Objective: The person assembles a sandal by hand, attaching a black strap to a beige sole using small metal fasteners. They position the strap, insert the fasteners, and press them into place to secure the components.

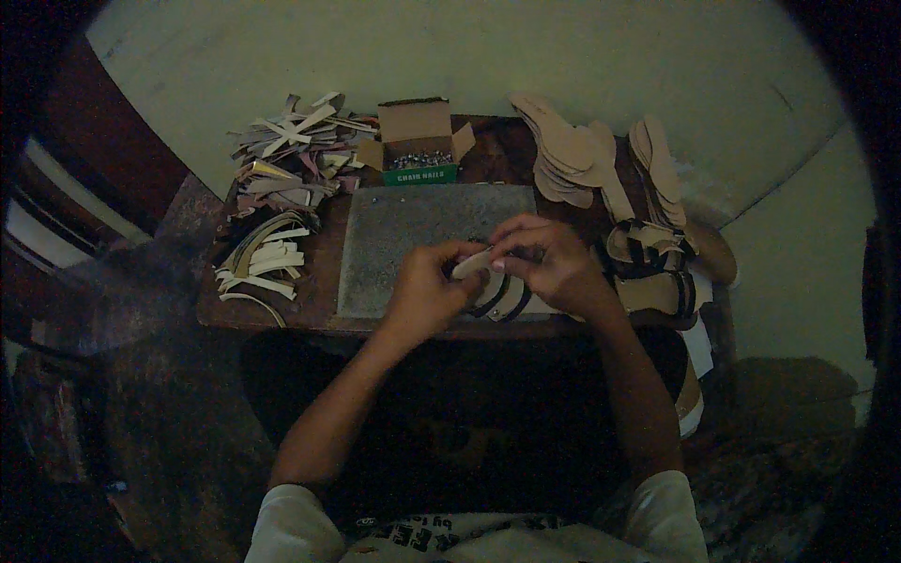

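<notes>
While both hands meet over the near edge of the grey stone slab (413, 246), the left hand (427, 291) and right hand (554, 263) are clamped on a tan sandal sole with dark straps (497, 296). At 12 o'clock sits an open cardboard box of nails (418, 141); at 2 o'clock, stacked tan insoles (568, 150); at 10 o'clock, cut strap pieces (286, 141).
</notes>
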Motion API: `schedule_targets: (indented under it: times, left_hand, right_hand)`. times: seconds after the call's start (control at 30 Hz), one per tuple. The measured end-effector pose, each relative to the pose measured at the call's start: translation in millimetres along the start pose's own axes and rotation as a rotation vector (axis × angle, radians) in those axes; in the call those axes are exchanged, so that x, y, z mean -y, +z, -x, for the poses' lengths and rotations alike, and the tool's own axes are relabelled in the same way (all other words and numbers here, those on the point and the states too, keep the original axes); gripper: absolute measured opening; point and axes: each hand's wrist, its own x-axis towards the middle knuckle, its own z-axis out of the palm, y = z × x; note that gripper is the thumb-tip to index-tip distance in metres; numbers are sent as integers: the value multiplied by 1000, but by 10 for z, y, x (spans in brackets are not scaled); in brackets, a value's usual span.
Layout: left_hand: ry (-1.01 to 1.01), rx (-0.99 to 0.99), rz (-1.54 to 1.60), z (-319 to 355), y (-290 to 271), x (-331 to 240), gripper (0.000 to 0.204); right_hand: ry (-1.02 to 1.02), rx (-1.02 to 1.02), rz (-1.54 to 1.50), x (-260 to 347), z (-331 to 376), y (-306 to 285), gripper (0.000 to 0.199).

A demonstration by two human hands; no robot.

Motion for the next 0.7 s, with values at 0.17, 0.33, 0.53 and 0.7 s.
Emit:
schedule_targets:
  times: [0.17,0.33,0.53,0.7]
  left_hand:
    - [9,-14,-10,19,13,-20,28]
    - [8,-8,1,17,23,-22,27]
    - [-16,-5,25,7,23,17,26]
    - [-37,-23,-30,7,39,-45,29]
  right_hand:
    - [-89,-50,69,42,29,34,12]
    - [-42,-8,108,46,9,16,11]
    - [-103,-42,281,52,68,31,16]
    - [-109,-61,297,38,86,55,15]
